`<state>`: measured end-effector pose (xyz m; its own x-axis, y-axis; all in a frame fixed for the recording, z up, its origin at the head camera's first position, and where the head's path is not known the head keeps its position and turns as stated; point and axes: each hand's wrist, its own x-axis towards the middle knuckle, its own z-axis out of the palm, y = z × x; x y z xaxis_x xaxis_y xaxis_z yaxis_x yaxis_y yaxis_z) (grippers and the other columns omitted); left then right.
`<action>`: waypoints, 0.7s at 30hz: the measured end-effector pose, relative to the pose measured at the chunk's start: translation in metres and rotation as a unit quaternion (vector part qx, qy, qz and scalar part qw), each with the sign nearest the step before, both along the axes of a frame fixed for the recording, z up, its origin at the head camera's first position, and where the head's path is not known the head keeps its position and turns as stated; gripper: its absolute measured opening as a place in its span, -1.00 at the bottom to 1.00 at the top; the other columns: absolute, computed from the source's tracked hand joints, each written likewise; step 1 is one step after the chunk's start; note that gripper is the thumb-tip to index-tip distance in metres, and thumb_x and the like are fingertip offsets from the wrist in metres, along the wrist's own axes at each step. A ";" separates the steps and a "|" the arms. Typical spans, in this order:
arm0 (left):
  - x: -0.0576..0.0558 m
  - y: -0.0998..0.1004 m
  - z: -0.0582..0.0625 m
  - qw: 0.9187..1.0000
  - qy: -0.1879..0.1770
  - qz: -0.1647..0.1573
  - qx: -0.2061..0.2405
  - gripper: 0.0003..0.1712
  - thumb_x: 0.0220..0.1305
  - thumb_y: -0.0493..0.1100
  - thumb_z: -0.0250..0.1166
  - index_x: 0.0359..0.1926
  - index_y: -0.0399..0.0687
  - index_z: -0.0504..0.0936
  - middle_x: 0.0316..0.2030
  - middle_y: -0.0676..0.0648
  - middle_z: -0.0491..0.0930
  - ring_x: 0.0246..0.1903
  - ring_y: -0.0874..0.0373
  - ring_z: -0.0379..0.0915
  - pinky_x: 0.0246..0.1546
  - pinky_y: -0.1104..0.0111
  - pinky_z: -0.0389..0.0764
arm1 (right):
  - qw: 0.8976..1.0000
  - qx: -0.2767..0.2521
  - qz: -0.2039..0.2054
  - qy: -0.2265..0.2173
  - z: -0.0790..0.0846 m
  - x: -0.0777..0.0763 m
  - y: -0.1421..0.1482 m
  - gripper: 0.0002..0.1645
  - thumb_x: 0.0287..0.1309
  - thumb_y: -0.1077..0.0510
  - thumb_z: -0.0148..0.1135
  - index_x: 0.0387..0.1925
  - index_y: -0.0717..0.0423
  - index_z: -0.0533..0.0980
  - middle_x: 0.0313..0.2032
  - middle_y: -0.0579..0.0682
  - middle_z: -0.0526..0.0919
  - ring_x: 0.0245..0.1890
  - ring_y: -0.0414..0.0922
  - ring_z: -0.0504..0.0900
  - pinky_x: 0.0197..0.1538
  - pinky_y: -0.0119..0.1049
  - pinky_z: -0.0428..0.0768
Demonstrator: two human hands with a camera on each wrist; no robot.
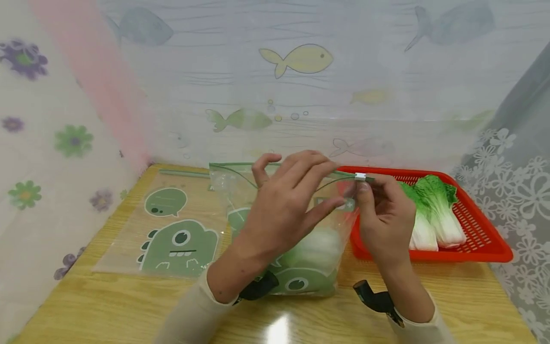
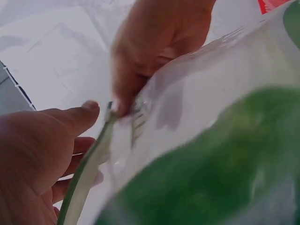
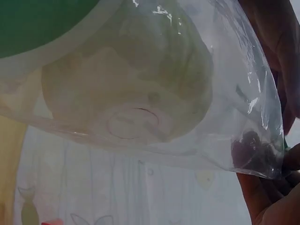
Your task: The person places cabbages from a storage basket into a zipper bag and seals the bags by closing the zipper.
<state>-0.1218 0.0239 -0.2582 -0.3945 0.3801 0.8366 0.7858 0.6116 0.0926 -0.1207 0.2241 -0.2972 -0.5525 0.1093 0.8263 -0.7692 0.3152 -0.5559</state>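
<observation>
A clear zip bag (image 1: 240,191) with green dinosaur print stands on the table, a pale green and white cabbage (image 1: 318,243) inside it. The bag's green-edged mouth is partly parted. My right hand (image 1: 388,215) pinches the white slider (image 1: 360,177) at the mouth's right end between thumb and fingers. My left hand (image 1: 288,200) hovers over the mouth with thumb and fingers spread. In the left wrist view the left hand (image 2: 37,159) has its thumb apart from the green-edged rim (image 2: 86,164). Through the plastic, the right wrist view shows the cabbage (image 3: 136,84).
A red basket (image 1: 477,253) holding napa cabbages (image 1: 434,210) stands to the right. Another printed zip bag (image 1: 124,239) lies flat at the left of the wooden table (image 1: 107,306). Patterned curtains (image 1: 206,71) hang behind and at both sides.
</observation>
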 end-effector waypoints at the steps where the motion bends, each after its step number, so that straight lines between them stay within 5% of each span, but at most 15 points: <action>1: 0.000 0.004 -0.001 1.000 -0.001 -0.007 -0.009 -0.51 0.43 0.14 0.43 0.23 0.01 0.70 0.15 0.04 0.66 0.30 0.13 0.47 0.32 -0.16 0.12 | 1.000 0.005 0.009 0.011 0.001 0.001 -0.001 -0.87 0.43 0.43 0.21 -0.12 0.50 0.62 -0.32 0.02 0.77 -0.44 -0.28 0.68 -0.33 -0.55 0.62; 11: -0.015 0.016 -0.006 0.998 0.026 -0.039 0.032 -0.84 0.48 0.02 0.40 -0.10 0.12 0.84 -0.18 0.16 0.73 0.02 0.20 0.54 0.18 -0.15 0.18 | 0.998 0.045 0.029 0.035 0.001 0.004 -0.007 -0.83 0.44 0.37 0.28 -0.08 0.45 0.67 -0.27 0.09 0.77 -0.36 -0.29 0.73 -0.20 -0.54 0.68; 21: -0.017 0.016 -0.007 0.999 0.033 -0.002 0.012 -0.83 0.54 0.02 0.34 -0.16 0.16 0.82 -0.18 0.19 0.75 -0.02 0.20 0.55 0.17 -0.14 0.21 | 0.999 0.022 0.013 0.027 -0.001 0.002 -0.007 -0.90 0.42 0.42 0.25 -0.17 0.48 0.63 -0.36 0.14 0.75 -0.50 -0.28 0.61 -0.34 -0.56 0.59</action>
